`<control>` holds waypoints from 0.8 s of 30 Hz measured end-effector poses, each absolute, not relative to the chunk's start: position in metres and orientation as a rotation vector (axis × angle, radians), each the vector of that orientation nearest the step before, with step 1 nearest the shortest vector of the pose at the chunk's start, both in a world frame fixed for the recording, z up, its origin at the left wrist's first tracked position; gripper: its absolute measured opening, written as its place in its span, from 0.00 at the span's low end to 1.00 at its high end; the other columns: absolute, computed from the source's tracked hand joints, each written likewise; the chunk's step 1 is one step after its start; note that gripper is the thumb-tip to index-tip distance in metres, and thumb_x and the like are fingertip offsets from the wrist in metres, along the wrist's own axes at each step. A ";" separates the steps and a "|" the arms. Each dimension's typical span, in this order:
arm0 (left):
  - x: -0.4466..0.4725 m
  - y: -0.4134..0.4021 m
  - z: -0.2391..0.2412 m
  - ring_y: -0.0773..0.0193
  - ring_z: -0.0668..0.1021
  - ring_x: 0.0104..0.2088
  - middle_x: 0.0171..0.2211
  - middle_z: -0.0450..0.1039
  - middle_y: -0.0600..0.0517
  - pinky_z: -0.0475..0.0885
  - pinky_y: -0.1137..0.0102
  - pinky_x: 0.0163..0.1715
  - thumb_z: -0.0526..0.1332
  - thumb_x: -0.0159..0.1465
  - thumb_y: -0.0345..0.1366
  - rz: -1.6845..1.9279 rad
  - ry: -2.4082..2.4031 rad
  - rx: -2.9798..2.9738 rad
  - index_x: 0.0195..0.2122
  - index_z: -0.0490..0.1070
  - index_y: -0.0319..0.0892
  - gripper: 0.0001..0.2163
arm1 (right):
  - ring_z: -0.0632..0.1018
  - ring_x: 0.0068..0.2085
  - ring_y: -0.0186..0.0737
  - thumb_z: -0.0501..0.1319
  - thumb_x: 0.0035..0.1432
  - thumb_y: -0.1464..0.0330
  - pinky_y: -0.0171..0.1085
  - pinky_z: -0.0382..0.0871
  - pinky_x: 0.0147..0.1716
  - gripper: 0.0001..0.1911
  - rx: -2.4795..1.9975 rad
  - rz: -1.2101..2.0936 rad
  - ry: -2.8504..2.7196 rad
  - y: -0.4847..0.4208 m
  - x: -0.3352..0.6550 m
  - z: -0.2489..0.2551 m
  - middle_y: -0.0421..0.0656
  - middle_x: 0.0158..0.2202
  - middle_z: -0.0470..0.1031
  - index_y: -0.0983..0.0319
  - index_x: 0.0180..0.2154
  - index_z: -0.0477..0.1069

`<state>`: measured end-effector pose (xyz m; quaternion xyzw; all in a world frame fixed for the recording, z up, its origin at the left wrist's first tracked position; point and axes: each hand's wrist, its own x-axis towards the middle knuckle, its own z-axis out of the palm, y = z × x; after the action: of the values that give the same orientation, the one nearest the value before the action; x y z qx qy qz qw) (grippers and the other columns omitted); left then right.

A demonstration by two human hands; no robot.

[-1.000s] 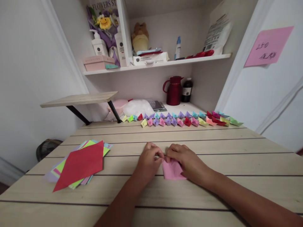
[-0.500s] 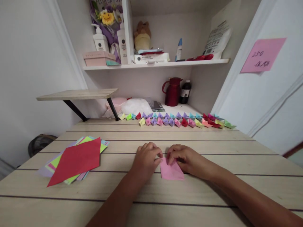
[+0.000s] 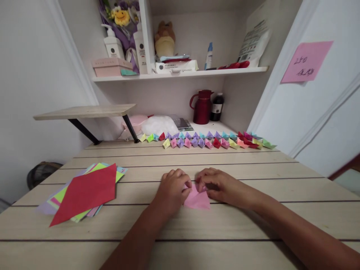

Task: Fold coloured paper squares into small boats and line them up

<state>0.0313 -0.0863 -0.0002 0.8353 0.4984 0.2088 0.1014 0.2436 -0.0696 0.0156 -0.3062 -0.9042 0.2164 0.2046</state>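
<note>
A pink paper (image 3: 197,200) lies partly folded on the wooden table (image 3: 197,225), between my two hands. My left hand (image 3: 172,189) pinches its upper left edge with curled fingers. My right hand (image 3: 218,186) pinches the upper right part, fingertips close to those of the left hand. The top of the paper is hidden under my fingers. A stack of coloured paper sheets (image 3: 81,193), with a red sheet on top, lies to the left of my hands.
Rows of small folded paper boats (image 3: 208,140) in many colours line the table's far edge. Behind them stand a red jug (image 3: 201,108) and a dark bottle (image 3: 217,107). A small raised shelf (image 3: 84,111) juts out at the left. A pink note (image 3: 306,62) hangs on the right wall.
Both hands kept folding the pink paper, whose visible part now looks smaller and more triangular. The view shifted slightly, so everything sits a little further left.
</note>
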 end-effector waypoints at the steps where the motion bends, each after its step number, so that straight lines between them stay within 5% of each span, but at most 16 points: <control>1: 0.030 -0.086 0.000 0.60 0.71 0.44 0.39 0.71 0.54 0.61 0.64 0.43 0.59 0.57 0.30 0.614 1.470 2.458 0.33 0.71 0.47 0.05 | 0.74 0.46 0.39 0.59 0.52 0.79 0.37 0.66 0.47 0.12 -0.866 0.608 -2.525 -0.069 0.245 0.017 0.42 0.44 0.75 0.58 0.36 0.73; 9: 0.022 -0.086 0.007 0.59 0.71 0.46 0.42 0.70 0.54 0.60 0.62 0.48 0.61 0.56 0.33 0.594 1.349 2.342 0.35 0.72 0.48 0.06 | 0.74 0.44 0.41 0.60 0.60 0.65 0.40 0.66 0.45 0.05 -0.970 0.602 -2.459 -0.069 0.241 0.013 0.43 0.42 0.74 0.59 0.33 0.73; 18: 0.013 -0.094 0.019 0.56 0.70 0.47 0.44 0.70 0.51 0.63 0.63 0.44 0.58 0.58 0.30 0.414 1.481 2.452 0.40 0.69 0.46 0.10 | 0.73 0.41 0.42 0.59 0.60 0.64 0.41 0.64 0.43 0.09 -1.093 0.452 -2.385 -0.068 0.229 0.003 0.43 0.38 0.74 0.59 0.28 0.68; 24: 0.026 -0.100 0.027 0.61 0.72 0.40 0.39 0.69 0.52 0.65 0.67 0.40 0.53 0.64 0.33 0.607 1.465 2.457 0.36 0.65 0.44 0.04 | 0.72 0.40 0.42 0.60 0.59 0.64 0.42 0.62 0.42 0.07 -1.132 0.351 -2.400 -0.064 0.226 -0.007 0.43 0.37 0.73 0.59 0.30 0.68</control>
<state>0.0262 -0.1000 0.0269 0.8352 0.4981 0.2064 0.1082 0.2255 -0.0644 -0.0067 -0.4114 -0.8726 0.1277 0.2302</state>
